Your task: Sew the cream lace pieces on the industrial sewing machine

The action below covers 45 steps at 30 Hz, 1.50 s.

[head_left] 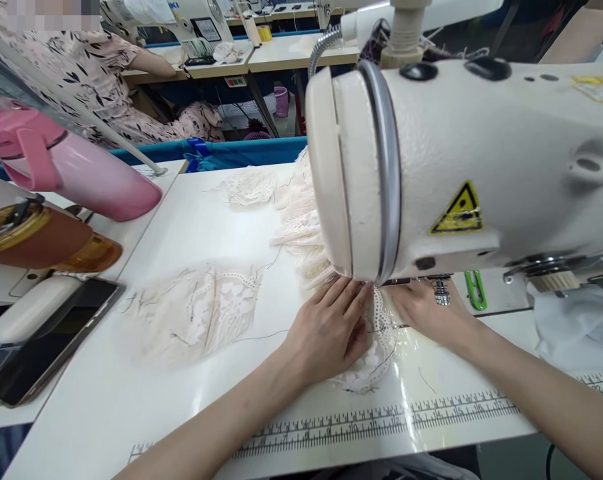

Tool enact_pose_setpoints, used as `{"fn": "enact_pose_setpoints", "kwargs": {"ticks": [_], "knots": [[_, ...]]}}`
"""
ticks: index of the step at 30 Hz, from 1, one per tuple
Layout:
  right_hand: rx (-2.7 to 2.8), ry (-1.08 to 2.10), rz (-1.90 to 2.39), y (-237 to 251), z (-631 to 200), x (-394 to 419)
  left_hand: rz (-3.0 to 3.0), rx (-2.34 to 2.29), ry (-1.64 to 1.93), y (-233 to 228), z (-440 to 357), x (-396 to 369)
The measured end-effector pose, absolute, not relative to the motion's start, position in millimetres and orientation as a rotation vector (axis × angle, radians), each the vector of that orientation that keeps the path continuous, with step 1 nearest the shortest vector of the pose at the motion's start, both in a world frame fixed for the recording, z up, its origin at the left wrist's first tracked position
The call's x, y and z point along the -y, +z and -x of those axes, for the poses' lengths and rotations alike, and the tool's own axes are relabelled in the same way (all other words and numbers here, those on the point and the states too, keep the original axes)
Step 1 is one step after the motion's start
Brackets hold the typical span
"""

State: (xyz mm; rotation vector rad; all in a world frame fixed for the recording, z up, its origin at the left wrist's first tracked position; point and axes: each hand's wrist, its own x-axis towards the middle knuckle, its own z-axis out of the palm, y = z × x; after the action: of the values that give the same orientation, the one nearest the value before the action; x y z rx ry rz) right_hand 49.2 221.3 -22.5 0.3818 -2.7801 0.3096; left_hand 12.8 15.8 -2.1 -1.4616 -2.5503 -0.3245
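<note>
My left hand (328,330) lies on a piece of white lace (374,370) with a dotted edging, just left of the sewing machine (456,173) head. Its fingers stretch forward, flat on the lace, and the fingertips reach under the head. My right hand (431,310) rests at the lace's right side, beneath the machine arm. The head hides most of its fingers, so its grip does not show. The needle area is also hidden. Gathered cream lace (306,227) spreads behind the left hand.
Another lace piece (206,310) with loose threads lies left on the table. At the left edge are a phone (56,340), a pink tumbler (96,173) and an amber container (56,237). Green thread snips (476,290) lie right. A person (96,73) sits beyond.
</note>
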Motion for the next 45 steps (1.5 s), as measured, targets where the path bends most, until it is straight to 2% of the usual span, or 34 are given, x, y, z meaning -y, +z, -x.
{"fn": "enact_pose_setpoints", "kwargs": {"ticks": [11,16,19,22,25,30,33,38,41,45], "knots": [[2.566,0.011,-0.518,-9.3,-54.1,-226.9,1.473,2.478,-0.321,-1.0,-13.2,-15.5],[2.409,0.266,-0.856,-2.9,-50.2,-227.1,1.706,2.155,-0.276,21.4,-31.7,-5.7],[2.425,0.471,-1.048,-6.7,-47.0,-228.4,1.914,1.974,-0.094,26.8,-49.6,8.4],[2.439,0.575,-1.084,-11.3,-46.0,-230.6,1.918,1.993,0.074,20.5,-64.7,20.3],[2.440,0.610,-1.068,-11.9,-47.0,-232.4,1.768,2.109,-0.076,16.8,-70.2,24.2],[2.531,0.665,-1.080,-7.4,-47.7,-232.6,1.215,2.694,-0.525,41.3,-54.1,18.8],[2.524,0.678,-1.121,-7.6,-45.6,-232.6,1.312,2.828,-0.608,52.0,-37.6,11.5],[2.433,0.733,-1.200,-9.7,-45.5,-235.2,1.672,2.564,-0.455,28.5,-20.5,-7.1],[2.493,0.663,-1.186,-8.0,-47.6,-236.2,1.633,2.330,-0.470,9.6,-19.4,-13.8],[2.520,0.534,-1.179,-4.9,-47.3,-234.9,1.537,2.252,-0.597,0.3,-21.8,-13.1]]}}
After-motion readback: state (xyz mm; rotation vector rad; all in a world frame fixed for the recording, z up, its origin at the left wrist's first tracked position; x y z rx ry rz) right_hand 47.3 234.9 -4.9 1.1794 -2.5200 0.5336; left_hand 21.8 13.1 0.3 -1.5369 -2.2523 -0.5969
